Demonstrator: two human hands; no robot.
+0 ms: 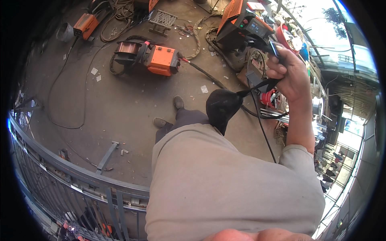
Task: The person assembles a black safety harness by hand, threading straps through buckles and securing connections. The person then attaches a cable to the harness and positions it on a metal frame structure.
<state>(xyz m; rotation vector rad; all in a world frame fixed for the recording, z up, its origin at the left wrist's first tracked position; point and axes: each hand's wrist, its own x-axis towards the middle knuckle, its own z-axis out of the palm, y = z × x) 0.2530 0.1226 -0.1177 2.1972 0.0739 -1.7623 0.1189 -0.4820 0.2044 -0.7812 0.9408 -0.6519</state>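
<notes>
My right hand (290, 74) is raised at the upper right, its fingers closed round a black strap (263, 85). The strap runs down to a black, rounded, pouch-like thing (223, 106) that hangs in front of my waist. Above the fist, a slim dark piece with a bright bluish edge (274, 49) sticks out; I cannot make out what it is. Other black parts (253, 42) show just left of the fist, and whether they join the strap is unclear. My left hand is out of sight.
An orange wire feeder (163, 60) with a copper-coloured wire spool (128, 47) stands on the floor ahead. Beyond are an orange welding machine (229, 22) and a smaller orange machine (85, 26). Cables (207, 74) cross the floor. A metal railing (80, 170) lies at the lower left.
</notes>
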